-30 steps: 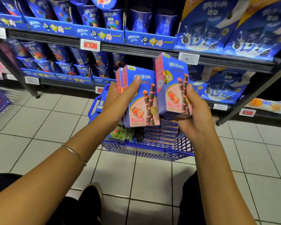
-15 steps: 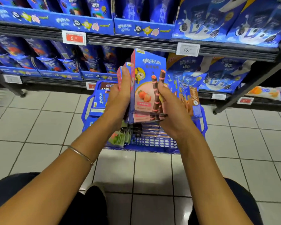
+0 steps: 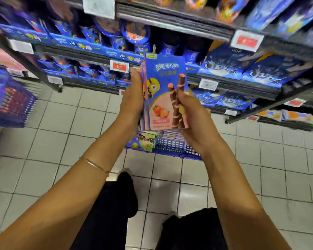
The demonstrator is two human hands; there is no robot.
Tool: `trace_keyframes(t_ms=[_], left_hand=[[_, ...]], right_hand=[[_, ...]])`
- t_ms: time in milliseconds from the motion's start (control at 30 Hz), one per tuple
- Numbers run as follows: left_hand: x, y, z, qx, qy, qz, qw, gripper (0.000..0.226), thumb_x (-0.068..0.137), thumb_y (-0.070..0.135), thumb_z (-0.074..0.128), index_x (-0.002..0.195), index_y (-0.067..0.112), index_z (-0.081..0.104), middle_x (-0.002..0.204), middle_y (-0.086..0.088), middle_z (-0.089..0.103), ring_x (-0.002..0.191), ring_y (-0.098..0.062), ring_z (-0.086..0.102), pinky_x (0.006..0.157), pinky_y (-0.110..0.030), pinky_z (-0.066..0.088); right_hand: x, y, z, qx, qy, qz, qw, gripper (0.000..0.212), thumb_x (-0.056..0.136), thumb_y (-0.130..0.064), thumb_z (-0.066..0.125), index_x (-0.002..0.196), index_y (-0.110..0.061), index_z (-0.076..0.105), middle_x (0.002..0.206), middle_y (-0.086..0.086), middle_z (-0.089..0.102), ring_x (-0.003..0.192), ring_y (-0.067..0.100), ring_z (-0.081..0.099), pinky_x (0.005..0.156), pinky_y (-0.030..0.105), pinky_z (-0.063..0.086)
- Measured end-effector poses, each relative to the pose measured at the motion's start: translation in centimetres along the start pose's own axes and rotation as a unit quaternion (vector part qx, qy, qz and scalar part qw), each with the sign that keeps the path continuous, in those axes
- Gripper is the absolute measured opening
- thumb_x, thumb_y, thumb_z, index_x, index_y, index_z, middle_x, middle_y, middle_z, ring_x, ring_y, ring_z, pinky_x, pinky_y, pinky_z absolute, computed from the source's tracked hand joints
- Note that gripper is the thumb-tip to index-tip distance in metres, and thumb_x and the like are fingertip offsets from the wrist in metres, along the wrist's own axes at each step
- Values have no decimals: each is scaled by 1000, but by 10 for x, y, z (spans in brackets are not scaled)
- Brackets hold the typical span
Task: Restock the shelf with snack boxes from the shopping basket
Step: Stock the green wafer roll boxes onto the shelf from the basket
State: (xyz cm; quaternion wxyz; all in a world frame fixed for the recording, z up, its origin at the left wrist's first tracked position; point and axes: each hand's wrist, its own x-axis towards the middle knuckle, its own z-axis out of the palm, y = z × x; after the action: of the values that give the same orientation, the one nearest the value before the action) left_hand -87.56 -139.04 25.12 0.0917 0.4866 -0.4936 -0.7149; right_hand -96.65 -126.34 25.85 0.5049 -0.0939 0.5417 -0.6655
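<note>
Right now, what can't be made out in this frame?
Head view only:
- How many snack boxes are stacked: the front box hides the rest.
- Contents of the shopping basket: covered by the boxes and the right hand.
- The price tags: motion-blurred, unreadable.
- Grip of the left hand: fingertips behind the stack.

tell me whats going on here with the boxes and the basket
A person is restocking snacks. They hold a small stack of upright snack boxes between both hands: the left hand presses flat against its left side, and the right hand grips its right edge. The stack is raised above the blue shopping basket on the tiled floor, in front of the shelves. No held box is shelved yet; other packs lie in the basket.
</note>
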Motion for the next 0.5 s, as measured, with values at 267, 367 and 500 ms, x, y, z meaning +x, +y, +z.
trace_keyframes(t_ms=[267, 367, 500], left_hand=[[-131, 184, -57, -79, 43, 36, 995, 80, 103, 72, 25, 153, 13, 47, 145, -13, 63, 128, -29, 65, 113, -52, 49], [-171, 243, -94, -63, 48, 80, 994, 78, 97, 82, 27, 129, 20, 62, 145, -6, 64, 120, -18, 68, 109, -52, 52], [-201, 311, -140, -47, 71, 141, 986, 102, 53, 97, 37, 119, 23, 58, 126, -1, 70, 108, -21, 69, 101, -48, 54]], right_hand=[[-74, -162, 151, -83, -15, 4, 996, 38, 89, -49, 55, 121, -29, 57, 94, -8, 74, 90, 17, 73, 82, 42, 54], [-84, -208, 215, -97, -22, -16, 995, 21, 87, -48, 56, 102, -35, 64, 99, -2, 73, 92, 23, 72, 88, 52, 54], [-86, -251, 285, -78, -39, -76, 993, 17, 84, -45, 55, 93, -32, 60, 85, -10, 71, 76, 12, 69, 74, 36, 52]])
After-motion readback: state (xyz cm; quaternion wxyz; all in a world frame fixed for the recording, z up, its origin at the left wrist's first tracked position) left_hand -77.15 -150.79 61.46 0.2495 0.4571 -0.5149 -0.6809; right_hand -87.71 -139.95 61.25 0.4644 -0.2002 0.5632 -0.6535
